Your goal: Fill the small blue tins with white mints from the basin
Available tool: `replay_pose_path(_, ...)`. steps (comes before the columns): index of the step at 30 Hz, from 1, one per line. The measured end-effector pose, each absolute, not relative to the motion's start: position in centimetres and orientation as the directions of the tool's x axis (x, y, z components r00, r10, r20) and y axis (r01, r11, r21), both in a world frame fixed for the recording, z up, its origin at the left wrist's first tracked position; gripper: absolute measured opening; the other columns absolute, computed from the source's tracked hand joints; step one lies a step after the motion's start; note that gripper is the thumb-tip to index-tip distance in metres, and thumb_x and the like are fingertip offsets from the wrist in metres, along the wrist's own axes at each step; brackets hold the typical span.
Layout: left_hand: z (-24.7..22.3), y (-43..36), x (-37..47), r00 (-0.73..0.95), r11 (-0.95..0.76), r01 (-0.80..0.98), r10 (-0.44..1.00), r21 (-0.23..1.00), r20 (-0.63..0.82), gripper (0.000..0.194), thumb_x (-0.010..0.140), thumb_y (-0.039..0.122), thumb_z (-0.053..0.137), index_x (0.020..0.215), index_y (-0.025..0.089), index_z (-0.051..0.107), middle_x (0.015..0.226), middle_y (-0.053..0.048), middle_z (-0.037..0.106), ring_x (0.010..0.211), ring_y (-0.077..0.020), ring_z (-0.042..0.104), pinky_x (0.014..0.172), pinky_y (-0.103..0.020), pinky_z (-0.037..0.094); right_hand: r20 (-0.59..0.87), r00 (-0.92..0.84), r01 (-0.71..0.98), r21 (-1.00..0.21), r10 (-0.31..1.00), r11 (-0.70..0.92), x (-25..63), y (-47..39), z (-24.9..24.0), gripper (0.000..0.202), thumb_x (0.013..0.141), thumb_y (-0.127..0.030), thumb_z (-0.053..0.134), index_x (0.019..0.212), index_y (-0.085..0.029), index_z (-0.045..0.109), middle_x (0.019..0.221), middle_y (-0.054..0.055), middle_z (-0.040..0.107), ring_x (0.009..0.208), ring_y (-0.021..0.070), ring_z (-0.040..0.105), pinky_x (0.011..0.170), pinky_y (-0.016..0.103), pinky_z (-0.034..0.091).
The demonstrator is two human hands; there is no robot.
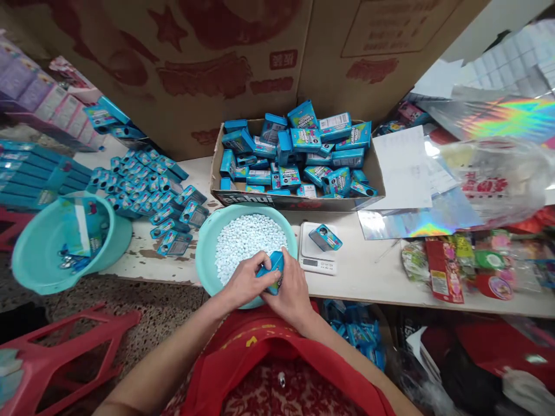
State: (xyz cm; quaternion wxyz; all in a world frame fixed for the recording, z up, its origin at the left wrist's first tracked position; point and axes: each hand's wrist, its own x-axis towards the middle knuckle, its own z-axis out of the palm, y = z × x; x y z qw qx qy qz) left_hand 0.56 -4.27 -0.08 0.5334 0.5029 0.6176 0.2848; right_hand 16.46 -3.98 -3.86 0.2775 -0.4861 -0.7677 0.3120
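Between my two hands is a small blue box point(276, 269), held over the near right rim of a teal basin point(203, 254) of pale blue candies point(247, 234). My right hand point(295, 289) is wrapped round its right side. My left hand point(247, 280) has its fingers closed on the box's left side and front. Just right of the basin, a white digital scale point(306, 245) bears another blue box point(325, 237), tilted at an angle. Behind the basin, an open carton point(303, 202) is heaped with similar blue boxes point(306, 138).
Rows of blue boxes point(147, 188) stand on the bench's left. Another teal basin point(39, 248) sits far left, near a red stool point(65, 346). A large cardboard box point(260, 58) blocks the back. Papers point(403, 167) and candy packets point(446, 271) lie right.
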Motion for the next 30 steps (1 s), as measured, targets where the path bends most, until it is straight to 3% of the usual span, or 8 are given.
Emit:
replay_pose_path(3, -2.8, -3.8, -0.5, -0.042, 0.321, 0.22, 0.947, 0.921, -0.32, 0.028, 0.084, 0.045, 0.052, 0.097, 0.02, 0.052, 0.09, -0.003, 0.063, 0.083, -0.0178, 0.059, 0.073, -0.03, 0.046, -0.026, -0.362, 0.527, -0.83, 0.932, 0.182, 16.8, -3.4, -4.5, 0.092, 0.068, -0.035, 0.071, 0.144, -0.017, 0.021, 0.135, 0.017, 0.044, 0.124, 0.033, 0.045, 0.101, 0.05, 0.041)
replay_pose_path(6, -6.6, -1.4, -3.2, -0.315, 0.268, 0.51, 0.942, 0.817, -0.113, 0.03, 0.085, 0.041, 0.052, 0.106, 0.02, 0.054, 0.114, -0.011, 0.06, 0.111, -0.0255, 0.052, 0.095, -0.04, 0.041, -0.069, -0.413, 0.441, -0.887, 0.908, 0.133, 17.9, -2.3, -4.3, 0.089, 0.067, -0.034, 0.071, 0.142, -0.02, 0.026, 0.139, 0.014, 0.039, 0.129, 0.0308, 0.039, 0.107, 0.046, 0.035)
replay_pose_path(9, -10.6, 1.1, -4.0, -0.293, 0.242, 0.758, 0.956, 0.605, -0.015, 0.035, 0.086, 0.034, 0.052, 0.116, 0.017, 0.054, 0.126, -0.014, 0.054, 0.122, -0.0287, 0.044, 0.105, -0.044, 0.031, -0.108, -0.448, 0.388, -0.918, 0.888, 0.084, 18.2, -2.3, -4.0, 0.088, 0.065, -0.032, 0.071, 0.141, -0.021, 0.029, 0.141, 0.013, 0.036, 0.131, 0.0299, 0.036, 0.11, 0.045, 0.031)
replay_pose_path(12, -13.0, 2.3, -2.2, -0.284, 0.281, 0.835, 0.957, 0.473, -0.068, 0.04, 0.086, 0.042, 0.052, 0.12, 0.02, 0.056, 0.133, -0.013, 0.049, 0.122, -0.0312, 0.041, 0.102, -0.045, 0.032, -0.211, -0.479, 0.346, -0.937, 0.852, -0.038, 17.7, -3.6, -4.2, 0.093, 0.062, -0.034, 0.074, 0.142, -0.023, 0.029, 0.142, 0.012, 0.035, 0.133, 0.0301, 0.034, 0.11, 0.046, 0.03)
replay_pose_path(16, -12.9, 1.8, 0.9, -0.199, 0.272, 0.858, 0.958, 0.435, -0.206, 0.043, 0.085, 0.052, 0.049, 0.115, 0.023, 0.059, 0.121, -0.01, 0.054, 0.113, -0.0306, 0.044, 0.093, -0.043, 0.037, -0.325, -0.505, 0.242, -0.943, 0.799, -0.231, 17.0, -4.7, -4.5, 0.096, 0.061, -0.039, 0.078, 0.144, -0.023, 0.03, 0.142, 0.011, 0.039, 0.13, 0.0303, 0.039, 0.106, 0.044, 0.035)
replay_pose_path(24, -11.1, -2.5, 0.1, 0.035, 0.121, 0.898, 0.939, 0.424, -0.343, 0.027, 0.088, 0.037, 0.047, 0.104, 0.022, 0.063, 0.103, -0.009, 0.059, 0.093, -0.0235, 0.055, 0.08, -0.033, 0.041, -0.353, -0.458, 0.045, -0.926, 0.816, -0.376, 16.6, -2.2, -3.3, 0.092, 0.052, -0.032, 0.085, 0.134, -0.025, 0.044, 0.14, 0.008, 0.046, 0.129, 0.0301, 0.041, 0.105, 0.042, 0.036)
replay_pose_path(26, -11.0, -3.2, -0.7, -0.049, 0.214, 0.859, 0.938, 0.465, -0.342, 0.023, 0.085, 0.037, 0.051, 0.097, 0.022, 0.064, 0.098, -0.008, 0.061, 0.091, -0.023, 0.057, 0.077, -0.031, 0.042, -0.458, -0.436, -0.091, -0.834, 0.775, -0.544, 16.4, -1.7, -3.2, 0.077, 0.054, -0.039, 0.084, 0.123, -0.024, 0.053, 0.131, 0.008, 0.055, 0.124, 0.0313, 0.048, 0.102, 0.045, 0.04)
replay_pose_path(30, -10.9, -3.4, -2.0, -0.306, 0.497, 0.491, 0.867, 0.715, -0.393, 0.01, 0.072, 0.03, 0.062, 0.072, 0.02, 0.063, 0.076, -0.003, 0.062, 0.08, -0.0211, 0.058, 0.07, -0.028, 0.042, -0.683, -0.569, -0.313, -0.337, 0.459, -0.888, 15.8, -0.6, -2.8, 0.05, 0.068, -0.049, 0.069, 0.108, -0.021, 0.059, 0.113, 0.009, 0.066, 0.111, 0.0315, 0.058, 0.093, 0.055, 0.045)
